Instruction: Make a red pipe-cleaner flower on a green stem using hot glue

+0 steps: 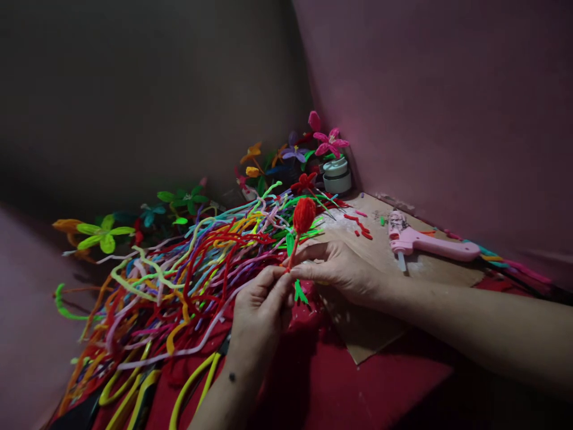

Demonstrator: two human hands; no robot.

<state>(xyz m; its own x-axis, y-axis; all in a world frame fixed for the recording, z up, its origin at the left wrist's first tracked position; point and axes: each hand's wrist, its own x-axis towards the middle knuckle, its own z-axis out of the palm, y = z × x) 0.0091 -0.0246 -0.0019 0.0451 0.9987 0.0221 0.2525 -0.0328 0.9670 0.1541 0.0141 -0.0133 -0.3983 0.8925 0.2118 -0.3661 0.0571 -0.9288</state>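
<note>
Both hands meet at the stem of a red pipe-cleaner flower bud [304,216], which stands nearly upright above the fingers. My left hand [264,301] pinches the low end of the red stem between thumb and fingers. Just to the right, my right hand [344,272] is closed on the same stem, thumb and forefinger pressed together. A bright green pipe-cleaner piece [300,292] shows below the fingertips; whether it joins the stem, I cannot tell. Left of the hands spreads a heap of loose, many-coloured pipe cleaners [179,286].
A pink glue gun [439,245] lies on a brown board [371,343] at the right, near red scraps [358,226]. Yellow-handled scissors [194,382] lie at the front left. Finished flowers [331,142] and a pale round container [336,176] stand by the wall.
</note>
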